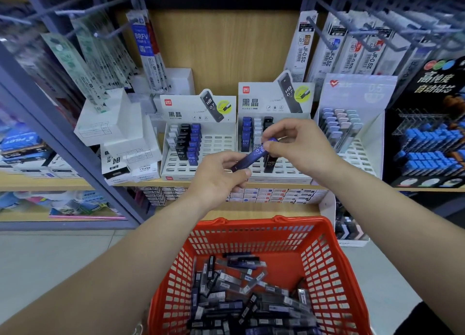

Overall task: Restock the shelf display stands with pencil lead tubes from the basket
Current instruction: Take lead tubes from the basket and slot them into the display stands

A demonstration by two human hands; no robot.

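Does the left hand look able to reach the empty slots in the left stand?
Probably yes: nothing lies between the left hand and the empty slots of the left stand, though it grips the blue tube that the right hand also pinches.

Head view, forward-down, close above basket (297, 221)

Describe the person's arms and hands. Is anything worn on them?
Both arms are bare as far as the picture's edge: no sleeve shows on the left forearm or the right forearm. The left hand and the right hand are ungloved, and no ring, watch or bracelet is in view on the fingers or wrists.
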